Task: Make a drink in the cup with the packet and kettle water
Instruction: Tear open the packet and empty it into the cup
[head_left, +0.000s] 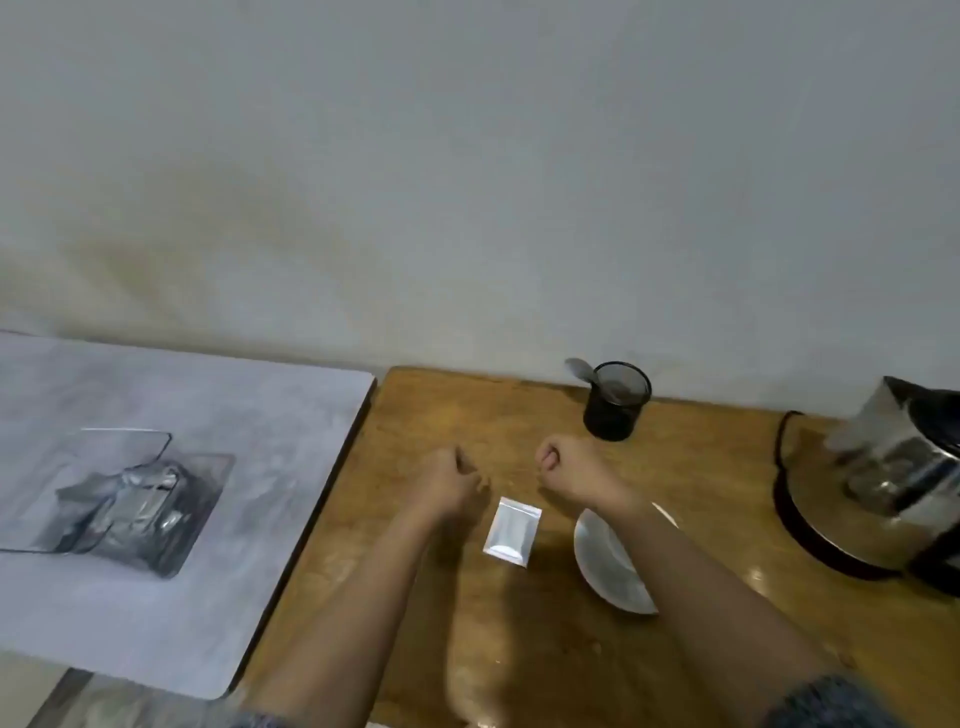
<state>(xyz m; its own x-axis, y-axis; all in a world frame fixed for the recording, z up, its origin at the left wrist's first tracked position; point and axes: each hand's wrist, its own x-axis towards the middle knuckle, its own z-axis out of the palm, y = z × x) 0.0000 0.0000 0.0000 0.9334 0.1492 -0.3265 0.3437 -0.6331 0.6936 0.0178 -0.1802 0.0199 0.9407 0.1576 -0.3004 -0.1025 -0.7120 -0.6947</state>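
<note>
A small silver packet lies flat on the wooden table, between my forearms. My left hand is a closed fist just up and left of the packet, holding nothing. My right hand is also a closed fist, up and right of the packet. Beyond my right hand stands a dark cup near the wall, with a metal spoon leaning out of it. At the right edge a steel kettle sits on its round black base.
A white saucer lies partly under my right forearm. A black cord loops behind the kettle base. To the left, a grey-white surface carries a clear glass dish. A plain wall rises right behind the table.
</note>
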